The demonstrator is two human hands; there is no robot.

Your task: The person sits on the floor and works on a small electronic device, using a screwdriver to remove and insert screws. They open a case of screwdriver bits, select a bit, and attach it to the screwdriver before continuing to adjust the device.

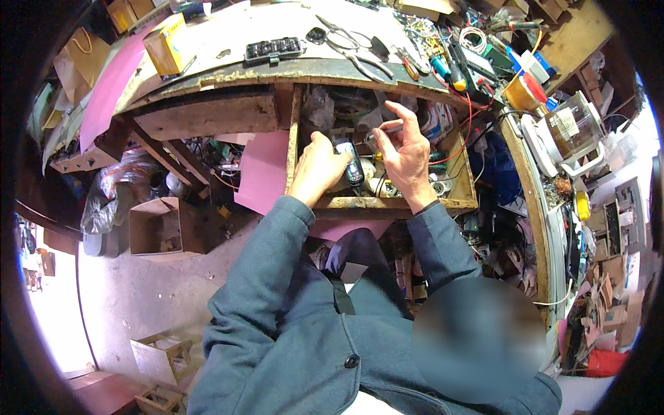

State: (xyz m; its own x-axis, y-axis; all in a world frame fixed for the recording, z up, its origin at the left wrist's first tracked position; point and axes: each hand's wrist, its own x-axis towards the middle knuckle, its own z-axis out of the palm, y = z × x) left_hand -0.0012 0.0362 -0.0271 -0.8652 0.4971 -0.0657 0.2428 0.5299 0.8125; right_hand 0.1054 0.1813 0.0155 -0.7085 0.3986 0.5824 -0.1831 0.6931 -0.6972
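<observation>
Both hands are over an open wooden drawer (394, 203) full of small parts. My left hand (320, 168) is closed, its thumb against a small black oblong object (354, 171) with a shiny, pale-marked face. Its fingers curl behind and are partly hidden. To the right, my right hand (407, 155) is raised with thumb and fingers bent together around something slim and greyish that I cannot make out. One finger stands up, curved, away from the others. Beneath the hands lie cables, round white pieces and clear plastic bags (319, 107).
Along the bench top lie pliers (366, 63), a black tray of small parts (274, 49) and a yellow box (168, 45). Red wires (471, 124) hang over the drawer's right side. A coffee maker (570, 131) stands at right. An open cardboard box (164, 228) sits on the floor.
</observation>
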